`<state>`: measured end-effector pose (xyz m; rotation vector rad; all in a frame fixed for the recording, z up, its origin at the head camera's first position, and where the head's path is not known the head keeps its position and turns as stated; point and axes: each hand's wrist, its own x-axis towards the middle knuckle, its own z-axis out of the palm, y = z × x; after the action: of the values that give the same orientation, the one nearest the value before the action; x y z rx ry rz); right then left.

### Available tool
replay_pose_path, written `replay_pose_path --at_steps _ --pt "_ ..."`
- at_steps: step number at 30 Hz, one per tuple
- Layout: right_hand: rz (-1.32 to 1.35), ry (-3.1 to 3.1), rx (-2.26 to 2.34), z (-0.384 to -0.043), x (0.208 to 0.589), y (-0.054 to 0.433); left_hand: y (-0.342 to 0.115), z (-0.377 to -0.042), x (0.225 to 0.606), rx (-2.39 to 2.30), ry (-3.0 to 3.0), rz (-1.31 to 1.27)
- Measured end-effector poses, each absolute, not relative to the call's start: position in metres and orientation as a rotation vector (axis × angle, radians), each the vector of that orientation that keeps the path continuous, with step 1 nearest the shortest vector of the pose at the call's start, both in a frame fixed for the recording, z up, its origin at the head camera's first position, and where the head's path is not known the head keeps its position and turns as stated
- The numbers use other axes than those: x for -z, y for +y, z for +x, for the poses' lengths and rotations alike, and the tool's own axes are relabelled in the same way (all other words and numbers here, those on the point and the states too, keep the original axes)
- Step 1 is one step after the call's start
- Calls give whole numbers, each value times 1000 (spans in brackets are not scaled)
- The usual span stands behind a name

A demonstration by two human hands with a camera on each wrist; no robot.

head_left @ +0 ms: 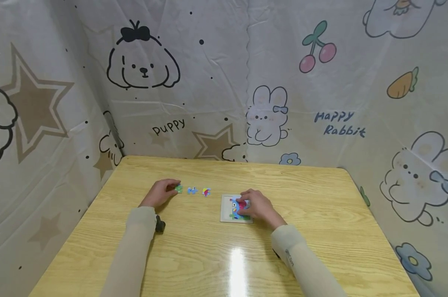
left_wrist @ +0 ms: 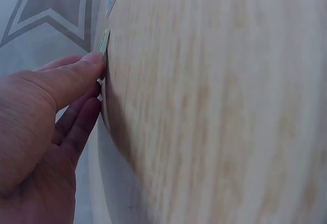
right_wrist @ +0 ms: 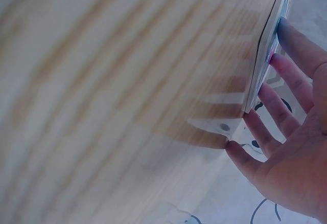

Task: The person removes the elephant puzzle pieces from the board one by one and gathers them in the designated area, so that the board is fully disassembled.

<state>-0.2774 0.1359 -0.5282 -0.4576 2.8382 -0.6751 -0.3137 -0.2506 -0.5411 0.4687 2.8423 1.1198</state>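
At the left, my left hand (head_left: 161, 192) pinches a green puzzle piece (head_left: 178, 189) at the tabletop. The left wrist view has thumb and forefinger at the edge of that piece, the other fingers loosely bent below. Further right, my right hand (head_left: 260, 206) rests its fingertips on a puzzle board (head_left: 225, 209) with a pale frame. Joined pieces (head_left: 235, 210) with a blue and red picture fill its right part, partly hidden under the hand. In the right wrist view the fingers (right_wrist: 278, 109) are spread and nearly straight along the board's edge.
A blue puzzle piece (head_left: 192, 190) and a yellow and red puzzle piece (head_left: 206, 192) lie in a row between the hands on the wooden table (head_left: 194, 255). A printed curtain (head_left: 216, 82) hangs close behind the table and along its sides.
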Motion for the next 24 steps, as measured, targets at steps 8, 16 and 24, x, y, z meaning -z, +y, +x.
replay_pose_path --at_steps 8,16,24 --pt "-458 2844 669 -276 526 135 -252 -315 545 -1096 2856 470" --pt "-457 2847 669 -276 526 135 -255 -315 548 -1063 2868 523" --pt "-464 2848 659 -276 526 135 -256 -314 548 -1052 2871 541"
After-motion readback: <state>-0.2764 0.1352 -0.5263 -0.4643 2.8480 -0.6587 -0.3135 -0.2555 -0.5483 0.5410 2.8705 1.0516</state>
